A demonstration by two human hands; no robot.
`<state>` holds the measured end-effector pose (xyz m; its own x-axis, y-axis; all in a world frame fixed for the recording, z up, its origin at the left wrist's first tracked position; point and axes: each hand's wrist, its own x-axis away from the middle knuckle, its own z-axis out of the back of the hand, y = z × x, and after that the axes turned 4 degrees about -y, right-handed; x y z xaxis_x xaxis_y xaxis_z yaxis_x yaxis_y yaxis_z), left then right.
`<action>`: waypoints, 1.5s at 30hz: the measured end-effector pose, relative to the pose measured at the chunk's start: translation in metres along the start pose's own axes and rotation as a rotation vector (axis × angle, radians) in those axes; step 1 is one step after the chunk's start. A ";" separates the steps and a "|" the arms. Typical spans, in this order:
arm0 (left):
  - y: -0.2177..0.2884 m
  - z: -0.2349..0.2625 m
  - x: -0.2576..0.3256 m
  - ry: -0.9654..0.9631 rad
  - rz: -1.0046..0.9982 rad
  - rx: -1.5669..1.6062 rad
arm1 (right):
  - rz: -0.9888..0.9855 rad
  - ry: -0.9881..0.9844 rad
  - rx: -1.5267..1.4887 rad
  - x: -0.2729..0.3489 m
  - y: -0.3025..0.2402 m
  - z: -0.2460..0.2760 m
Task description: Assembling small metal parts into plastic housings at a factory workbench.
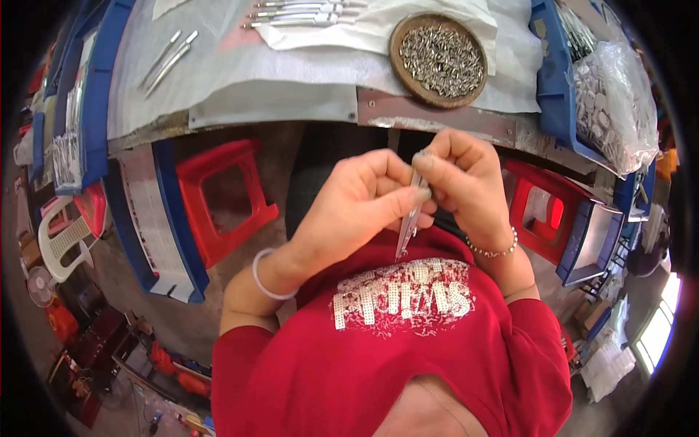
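In front of my chest, my left hand (370, 193) pinches a slim silver pen (408, 231) between thumb and fingers. The pen slants, its lower end pointing toward my shirt. At its upper end my right hand (461, 178) is closed, thumb against forefinger; whatever small piece sits between those fingertips is too hidden to name. Beyond my hands, a round wooden bowl (403, 76) on the table holds many small metal pieces (444, 62). Several similar silver pens (302, 16) lie in a row at the far side, and two more pens (171, 64) rest toward the left.
White sheeting (320, 65) covers the worktable. A blue bin (555, 109) at right carries a clear plastic bag (619, 102) of small parts. Blue trays (98, 95) stand at left. Red stools (196, 218) flank me under the table edge.
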<state>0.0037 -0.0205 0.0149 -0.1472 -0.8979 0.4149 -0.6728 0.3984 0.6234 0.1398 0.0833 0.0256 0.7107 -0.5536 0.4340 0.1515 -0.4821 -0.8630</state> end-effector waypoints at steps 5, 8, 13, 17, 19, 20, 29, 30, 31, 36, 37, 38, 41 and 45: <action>0.004 0.006 -0.012 -0.005 0.068 0.057 | -0.098 0.049 -0.147 -0.013 0.013 0.007; 0.006 0.008 -0.016 -0.017 0.133 0.087 | -0.106 0.041 -0.218 -0.015 0.018 0.010; 0.009 0.010 -0.020 -0.019 0.175 0.073 | -0.105 0.053 -0.268 -0.014 0.024 0.012; 0.013 0.008 -0.021 -0.035 0.196 0.006 | -0.056 0.082 -0.246 -0.010 0.025 0.009; 0.016 0.008 -0.021 -0.047 0.197 -0.027 | -0.015 0.091 -0.230 -0.009 0.024 0.007; 0.017 0.007 -0.020 -0.044 0.190 -0.040 | -0.009 0.103 -0.220 -0.008 0.023 0.006; 0.025 0.000 -0.018 -0.062 0.150 -0.128 | 0.043 0.097 -0.192 -0.007 0.016 0.006; 0.028 -0.002 -0.017 -0.073 0.106 -0.174 | 0.080 0.114 -0.133 -0.007 0.011 0.005; 0.030 -0.002 -0.016 -0.089 0.060 -0.211 | 0.149 0.080 -0.085 -0.007 0.005 0.005; 0.057 0.001 -0.010 -0.085 -0.373 -0.568 | 0.754 0.054 0.312 -0.027 -0.023 -0.013; 0.061 0.007 -0.016 -0.104 -0.534 -0.671 | 0.883 0.126 0.493 -0.036 -0.027 -0.013; 0.064 0.011 -0.022 -0.080 -0.585 -0.640 | 0.946 0.133 0.527 -0.045 -0.031 -0.016; 0.072 0.029 -0.034 -0.076 -0.676 -0.623 | 1.061 0.150 0.642 -0.064 -0.043 -0.023; 0.071 0.047 -0.042 -0.071 -0.717 -0.601 | 1.036 0.112 0.720 -0.079 -0.039 -0.023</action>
<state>-0.0722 0.0366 0.0106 0.1005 -0.9679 -0.2302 -0.1354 -0.2426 0.9606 0.0614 0.1301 0.0311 0.6630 -0.5206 -0.5380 -0.0761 0.6680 -0.7402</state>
